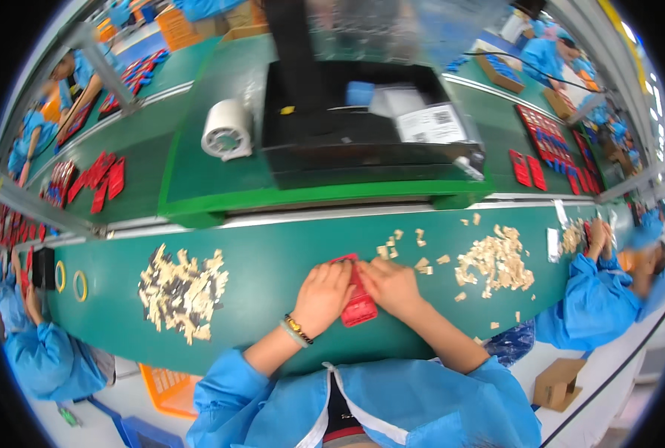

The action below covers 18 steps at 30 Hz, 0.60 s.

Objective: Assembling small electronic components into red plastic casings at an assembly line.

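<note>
Blue smock point(429, 396) nearest, with both hands on a red case point(359, 308) at mid-table.

Left hand point(323, 299), fingers bent close together, holds the case's left side; the right hand point(390, 285) curls narrowly over its upper right edge (whether it grips anything, I cannot tell). Beyond them on the green table point(272, 243), a raised green stand point(302, 196) bears a black bin point(377, 160) with a blue piece point(360, 93) and white sheets point(431, 124) inside. Both forearms slant inward from below, backs of the hands upward.
</note>
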Tool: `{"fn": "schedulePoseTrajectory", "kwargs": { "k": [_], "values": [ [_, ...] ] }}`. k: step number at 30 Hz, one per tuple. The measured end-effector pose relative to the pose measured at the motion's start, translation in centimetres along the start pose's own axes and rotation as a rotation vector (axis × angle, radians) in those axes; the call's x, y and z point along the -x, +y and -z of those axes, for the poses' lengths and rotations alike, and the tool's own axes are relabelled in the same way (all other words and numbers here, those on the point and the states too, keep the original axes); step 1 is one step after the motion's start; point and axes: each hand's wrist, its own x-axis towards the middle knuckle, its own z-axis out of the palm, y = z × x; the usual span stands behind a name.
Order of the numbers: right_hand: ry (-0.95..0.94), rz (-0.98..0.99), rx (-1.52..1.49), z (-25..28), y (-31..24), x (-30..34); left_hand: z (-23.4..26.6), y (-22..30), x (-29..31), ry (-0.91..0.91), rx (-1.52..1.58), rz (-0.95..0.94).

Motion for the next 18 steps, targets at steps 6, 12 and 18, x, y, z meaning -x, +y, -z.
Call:
{"fn": "schedulePoseTrajectory", "kwargs": {
  "k": [6, 12, 18],
  "values": [
    [-0.131, 0.246, -0.303, 2.8, -1.1, 4.6, -1.0, 0.5, -0.4, -0.047, -0.147, -0.005],
    [-0.161, 0.294, -0.215, 2.0, -0.9, 5.7, -1.3, 1.3, -0.7, -0.107, -0.459, -0.155],
    [-0.16, 0.322, -0.201, 3.7, -1.0, 4.5, 4.1, -1.2, -0.1, -0.209, -0.087, 0.07]
  ]
}}
